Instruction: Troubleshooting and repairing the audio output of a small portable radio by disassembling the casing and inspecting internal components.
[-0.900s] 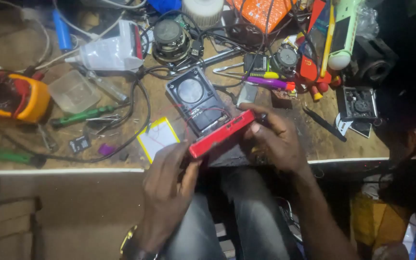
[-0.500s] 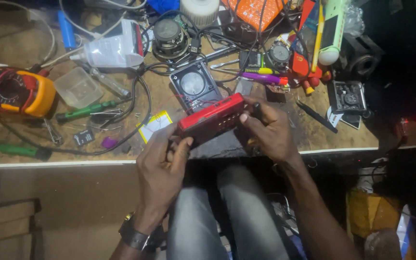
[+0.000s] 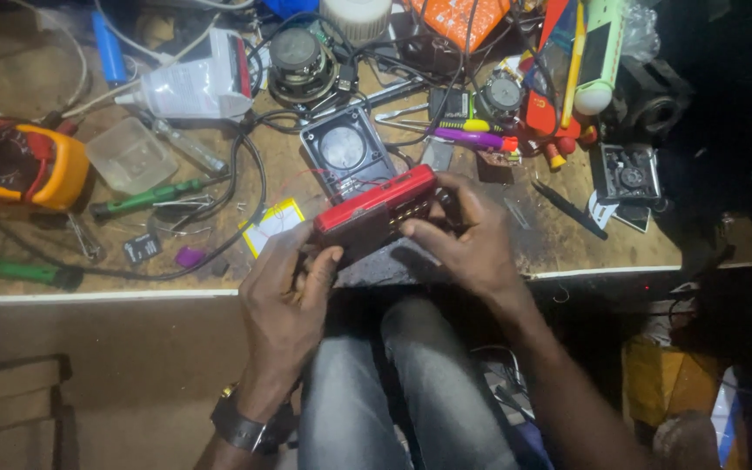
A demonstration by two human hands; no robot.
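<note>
Red radio casing (image 3: pixel 374 207), one, gripped at both ends: left hand (image 3: pixel 285 292) and right hand (image 3: pixel 467 239) closed around it above workbench edge (image 3: pixel 89 296). Two green screwdrivers (image 3: pixel 145 197); one clear plastic tub (image 3: pixel 130 154), contents unclear.

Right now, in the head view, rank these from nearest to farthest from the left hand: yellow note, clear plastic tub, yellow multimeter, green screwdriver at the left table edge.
Measured from the left hand:
1. Yellow note, just above the hand.
2. Clear plastic tub, up and to the left.
3. Green screwdriver at the left edge, and the yellow multimeter, far left: too close to call.
</note>
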